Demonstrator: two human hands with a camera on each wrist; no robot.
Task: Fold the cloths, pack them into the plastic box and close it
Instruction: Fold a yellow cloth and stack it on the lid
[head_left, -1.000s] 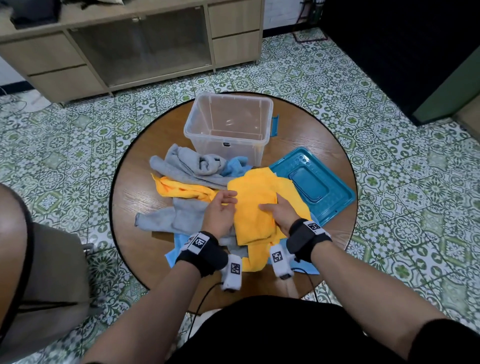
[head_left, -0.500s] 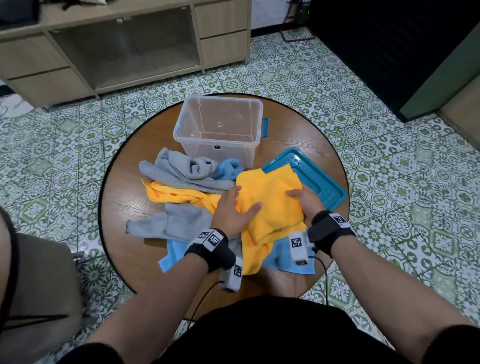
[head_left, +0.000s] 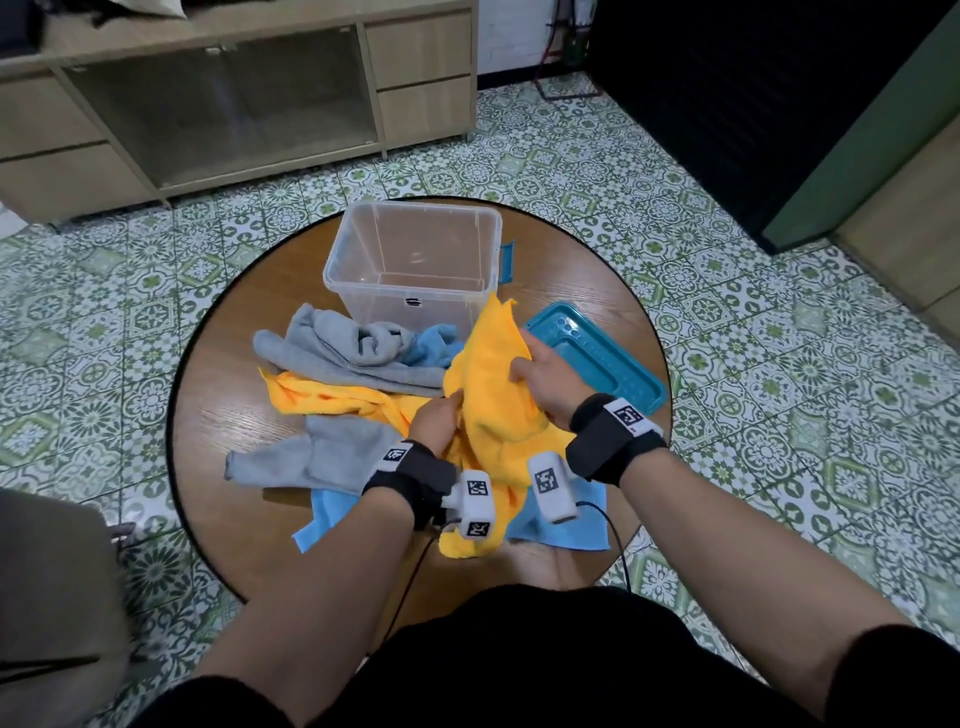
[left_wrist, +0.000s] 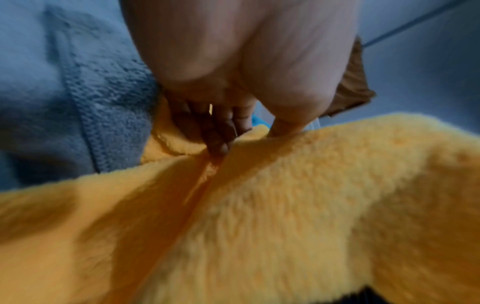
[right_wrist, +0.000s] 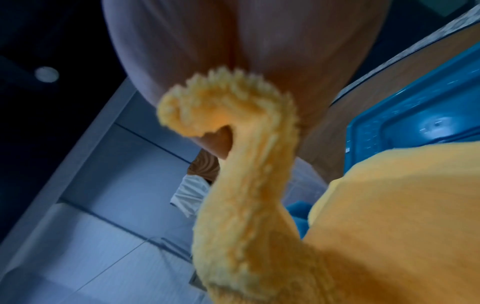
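Both my hands hold one orange cloth (head_left: 493, 384) above the pile on the round table (head_left: 218, 431). My left hand (head_left: 441, 418) pinches its near left edge; the left wrist view shows fingertips (left_wrist: 218, 147) nipping the orange cloth (left_wrist: 285, 205). My right hand (head_left: 535, 369) grips the cloth's right side and lifts it, and an orange corner (right_wrist: 233, 107) pokes out by the palm. A second orange cloth (head_left: 332, 397), two grey cloths (head_left: 343, 348) (head_left: 306, 457) and blue cloths (head_left: 561, 530) lie beneath. The clear plastic box (head_left: 415, 260) stands open and empty behind. Its teal lid (head_left: 602, 358) lies at the right.
The table's edge runs close to my lap. A wooden cabinet (head_left: 234, 93) stands beyond on the green patterned tile floor (head_left: 727, 364). A grey seat (head_left: 52, 597) sits at the lower left. A black cable (head_left: 618, 540) trails from my right wrist.
The orange cloth, pressed flat on the pile a second ago, is now raised and bunched between my hands. My right hand moved up and away toward the lid; my left went from pressing to pinching.
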